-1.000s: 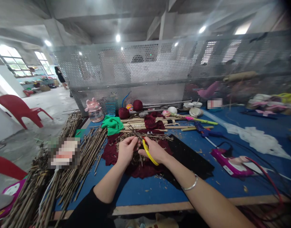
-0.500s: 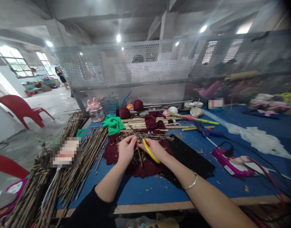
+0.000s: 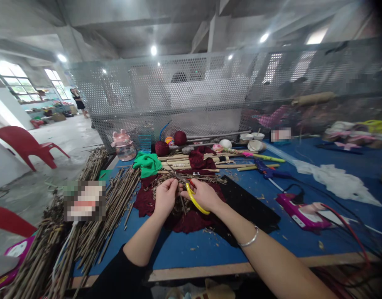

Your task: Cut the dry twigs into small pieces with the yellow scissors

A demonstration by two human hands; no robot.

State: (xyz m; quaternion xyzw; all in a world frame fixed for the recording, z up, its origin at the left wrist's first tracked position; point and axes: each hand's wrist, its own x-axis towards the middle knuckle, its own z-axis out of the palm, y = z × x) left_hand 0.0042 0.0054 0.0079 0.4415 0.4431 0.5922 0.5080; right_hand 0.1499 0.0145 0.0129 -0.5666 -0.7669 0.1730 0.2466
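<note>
My right hand grips a pair of scissors by the yellow handles, blades pointing up and left. Close beside it, my left hand is closed in a pinch on a thin brown twig, which slants down between the two hands. Under both hands lies a crumpled dark red cloth, strewn with dry twig scraps. Partly beneath the cloth, a black sheet spreads to the right. The twig's upper end is hidden by my fingers.
Bundles of dry sticks lie to the left. Behind the cloth are a green cloth, dark red yarn balls and a pink-lidded jar. A blue glue gun and a magenta power strip sit right. A perforated metal screen stands behind.
The scissor blades have opened apart and the yellow handles have spread in my right hand. My left hand keeps its pinch on the twig. The view has shifted slightly.
</note>
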